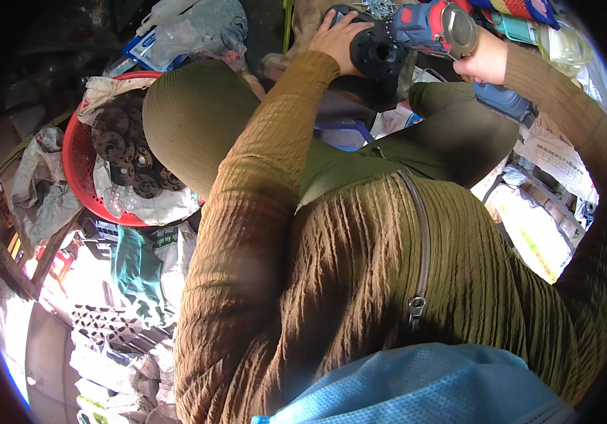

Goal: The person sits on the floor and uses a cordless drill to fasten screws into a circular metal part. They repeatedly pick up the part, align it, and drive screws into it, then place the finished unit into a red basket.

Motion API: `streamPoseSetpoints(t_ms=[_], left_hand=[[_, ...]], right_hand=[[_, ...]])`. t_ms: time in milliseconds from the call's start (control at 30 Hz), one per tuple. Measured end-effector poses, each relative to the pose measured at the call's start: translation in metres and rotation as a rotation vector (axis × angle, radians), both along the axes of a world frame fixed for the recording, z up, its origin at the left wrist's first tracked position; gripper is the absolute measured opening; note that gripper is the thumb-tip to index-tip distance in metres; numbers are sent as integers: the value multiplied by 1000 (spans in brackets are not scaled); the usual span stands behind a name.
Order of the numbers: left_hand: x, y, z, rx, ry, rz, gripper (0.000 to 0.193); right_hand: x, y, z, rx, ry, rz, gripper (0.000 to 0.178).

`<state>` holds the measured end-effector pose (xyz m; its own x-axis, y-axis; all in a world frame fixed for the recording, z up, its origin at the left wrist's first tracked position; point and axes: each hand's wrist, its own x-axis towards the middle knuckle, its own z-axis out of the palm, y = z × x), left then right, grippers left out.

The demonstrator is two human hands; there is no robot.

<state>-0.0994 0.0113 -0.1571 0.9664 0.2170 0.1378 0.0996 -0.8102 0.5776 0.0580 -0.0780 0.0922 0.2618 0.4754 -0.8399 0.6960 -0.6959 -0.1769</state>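
Steadily now: our left hand point(337, 44) clasping black flanged part point(367, 60), fingers spread, beyond upper-right rim of red basket point(72, 152); our right hand point(484, 62) wrapped round drill point(420, 28). We should brace part firmly, keep drill square.

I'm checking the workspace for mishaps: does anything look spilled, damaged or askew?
Nothing clearly spilled, damaged or askew stands out. The left hand touches a black flanged part, the right hand holds a power drill, and dark round parts sit inside a red basket.
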Motion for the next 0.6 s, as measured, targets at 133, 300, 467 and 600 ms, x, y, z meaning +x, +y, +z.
streamPoseSetpoints(t_ms=[133, 300, 467, 600], left_hand=[[2, 1, -12, -5, -28, 4, 94], [3, 0, -10, -11, -34, 7, 99], [12, 38, 7, 19, 206, -189, 77], [46, 63, 3, -147, 376, 139, 32]], right_hand=[[-1, -25, -13, 125, 38, -80, 35], [4, -41, 3, 275, 132, -382, 18], [-2, -112, 50, 440, 142, -534, 15], [-28, -170, 66, 589, 374, -903, 34]])
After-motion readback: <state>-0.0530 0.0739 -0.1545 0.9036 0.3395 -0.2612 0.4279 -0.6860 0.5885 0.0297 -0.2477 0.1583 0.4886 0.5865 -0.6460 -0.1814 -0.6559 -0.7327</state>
